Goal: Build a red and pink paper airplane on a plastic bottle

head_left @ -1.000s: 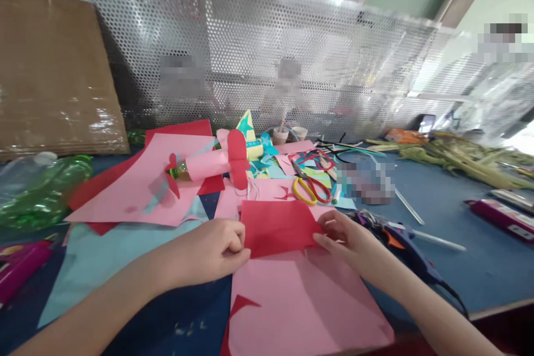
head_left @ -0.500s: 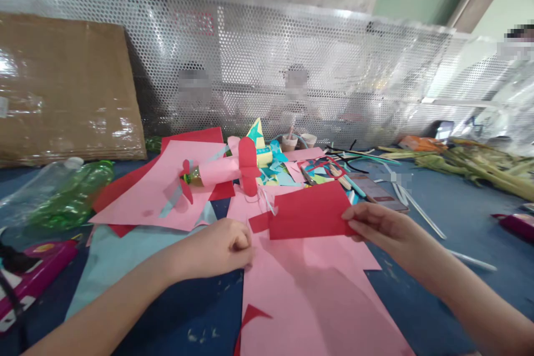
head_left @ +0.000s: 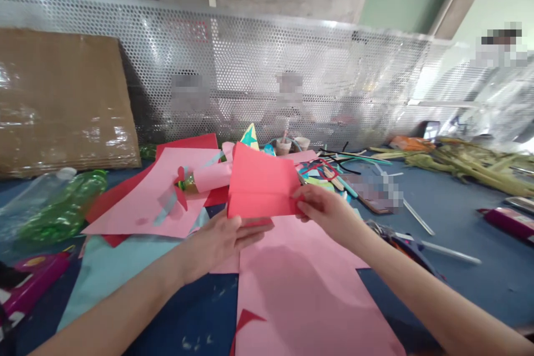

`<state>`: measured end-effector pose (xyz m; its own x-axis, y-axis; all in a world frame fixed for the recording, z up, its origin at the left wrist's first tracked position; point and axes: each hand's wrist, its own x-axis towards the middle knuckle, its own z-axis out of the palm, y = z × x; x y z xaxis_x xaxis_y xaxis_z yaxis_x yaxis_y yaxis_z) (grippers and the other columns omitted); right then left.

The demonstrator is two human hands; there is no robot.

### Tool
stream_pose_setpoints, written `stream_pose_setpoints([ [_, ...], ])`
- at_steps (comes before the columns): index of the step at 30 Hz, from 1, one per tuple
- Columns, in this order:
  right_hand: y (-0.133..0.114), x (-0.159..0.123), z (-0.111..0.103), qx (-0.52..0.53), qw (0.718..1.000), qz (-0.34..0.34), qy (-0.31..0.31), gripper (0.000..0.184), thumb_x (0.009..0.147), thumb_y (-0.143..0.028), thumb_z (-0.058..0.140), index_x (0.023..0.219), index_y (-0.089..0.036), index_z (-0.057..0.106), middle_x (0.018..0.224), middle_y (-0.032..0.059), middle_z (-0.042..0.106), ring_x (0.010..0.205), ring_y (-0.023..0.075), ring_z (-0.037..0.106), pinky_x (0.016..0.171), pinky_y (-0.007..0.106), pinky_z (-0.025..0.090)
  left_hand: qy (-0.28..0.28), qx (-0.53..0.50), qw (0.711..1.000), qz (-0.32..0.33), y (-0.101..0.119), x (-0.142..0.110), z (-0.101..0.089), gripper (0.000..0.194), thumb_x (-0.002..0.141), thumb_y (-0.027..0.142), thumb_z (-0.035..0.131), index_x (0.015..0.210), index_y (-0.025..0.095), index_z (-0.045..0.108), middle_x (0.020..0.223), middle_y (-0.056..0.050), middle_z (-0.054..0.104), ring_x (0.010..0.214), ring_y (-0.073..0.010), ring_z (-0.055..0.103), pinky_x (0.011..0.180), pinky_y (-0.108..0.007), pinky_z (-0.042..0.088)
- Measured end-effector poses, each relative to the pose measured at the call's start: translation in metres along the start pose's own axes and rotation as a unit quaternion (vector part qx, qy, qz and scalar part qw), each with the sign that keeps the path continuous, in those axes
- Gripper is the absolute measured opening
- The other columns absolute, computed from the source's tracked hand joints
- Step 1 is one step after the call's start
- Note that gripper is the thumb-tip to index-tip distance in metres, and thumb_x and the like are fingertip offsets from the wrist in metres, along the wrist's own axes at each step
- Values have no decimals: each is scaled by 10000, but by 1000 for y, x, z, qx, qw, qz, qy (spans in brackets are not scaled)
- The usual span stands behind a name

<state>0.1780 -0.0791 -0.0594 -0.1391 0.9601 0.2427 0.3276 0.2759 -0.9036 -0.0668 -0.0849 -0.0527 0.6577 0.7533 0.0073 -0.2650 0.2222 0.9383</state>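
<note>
A red sheet of paper [head_left: 262,175] is raised over the pink paper [head_left: 287,289], with a crease running across its lower part. My left hand [head_left: 221,242] has its thumb at the sheet's lower left corner and its fingers stretched beneath the lower edge. At the right edge, my right hand [head_left: 327,208] pinches the sheet between thumb and fingers. Behind it lies a pink paper-wrapped bottle [head_left: 211,177] with red paper pieces at its neck; the red sheet hides its other end. A small red scrap [head_left: 249,318] rests near the front.
Plastic bottles [head_left: 62,206] and a magenta tool [head_left: 37,283] lie left. Light blue paper [head_left: 108,272] is under my left forearm. A phone [head_left: 373,194], straws [head_left: 417,214] and dark-handled scissors [head_left: 411,250] lie right. Cardboard [head_left: 62,105] leans against the perforated metal screen [head_left: 258,61].
The red sheet has moved left and up and tilted toward me. My left hand, earlier curled beside it, now holds its lower left corner. The scissors at right have come into view.
</note>
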Motion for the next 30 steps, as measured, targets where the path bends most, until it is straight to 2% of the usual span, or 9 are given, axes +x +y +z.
stream_pose_setpoints([
  [5, 26, 8, 10, -169, 985, -29, 32, 230, 788, -139, 425, 950, -188, 580, 799, 34, 639, 654, 143, 599, 633, 281, 475, 154, -49, 987, -15, 5, 6, 3, 402, 827, 409, 628, 1154, 177, 602, 1294, -103, 605, 1171, -284, 575, 981, -409, 478],
  [7, 26, 6, 11, -170, 984, -47, 39, 270, 822, -160, 417, 1052, -194, 554, 867, 46, 644, 686, 147, 602, 662, 290, 480, 194, -10, 980, -42, 4, 7, 2, 380, 801, 350, 672, 1140, 193, 606, 1273, -80, 624, 1164, -261, 582, 929, -356, 518],
  [10, 23, 2, 10, -111, 991, -57, 54, 318, 893, -240, 382, 1201, -195, 444, 793, 20, 629, 656, 146, 601, 672, 291, 497, 226, 33, 971, -68, 1, 7, 0, 419, 726, 258, 751, 1119, 199, 618, 1229, -67, 655, 1147, -244, 596, 871, -301, 545],
  [12, 29, 3, 7, -104, 989, -53, 87, 310, 926, -298, 349, 1206, -195, 435, 842, 43, 642, 709, 157, 625, 715, 309, 511, 244, 24, 967, -68, -2, 7, 0, 442, 691, 233, 776, 1106, 192, 629, 1170, -70, 687, 1103, -248, 624, 850, -304, 556],
  [15, 47, 8, -1, -250, 955, -77, 143, 273, 911, -291, 383, 1085, -188, 567, 1084, 133, 619, 981, 233, 606, 891, 412, 468, 286, 2, 957, -39, -5, 10, 1, 407, 657, 183, 791, 1042, 169, 659, 1063, -77, 729, 1026, -257, 664, 874, -323, 551],
  [17, 60, 11, -4, -365, 919, -76, 130, 262, 874, -234, 436, 1043, -156, 620, 1084, 169, 614, 1040, 281, 578, 924, 459, 438, 314, -14, 949, -16, -6, 12, 2, 366, 661, 151, 775, 1013, 159, 673, 996, -75, 747, 992, -255, 678, 876, -318, 550],
  [24, 68, 16, -5, -515, 854, -7, 76, 276, 935, -217, 367, 1008, -124, 616, 911, 173, 641, 905, 296, 596, 764, 389, 448, 312, -34, 949, -16, -7, 12, 3, 465, 704, 156, 737, 1154, 203, 629, 1110, -55, 716, 1083, -249, 639, 892, -316, 546],
  [27, 67, 19, -9, -508, 859, 17, 63, 216, 907, -199, 421, 1014, -138, 598, 913, 147, 636, 793, 250, 597, 663, 327, 428, 314, -6, 949, -25, -7, 10, 4, 424, 711, 212, 747, 1122, 194, 643, 1141, -71, 702, 1133, -272, 608, 927, -351, 527],
  [30, 69, 19, -15, -445, 892, 54, 62, 228, 840, -160, 484, 1054, -146, 561, 871, 102, 630, 716, 195, 589, 628, 280, 408, 313, -8, 949, -24, -6, 9, 5, 371, 700, 212, 757, 1059, 185, 667, 1124, -74, 709, 1143, -277, 600, 929, -359, 529],
])
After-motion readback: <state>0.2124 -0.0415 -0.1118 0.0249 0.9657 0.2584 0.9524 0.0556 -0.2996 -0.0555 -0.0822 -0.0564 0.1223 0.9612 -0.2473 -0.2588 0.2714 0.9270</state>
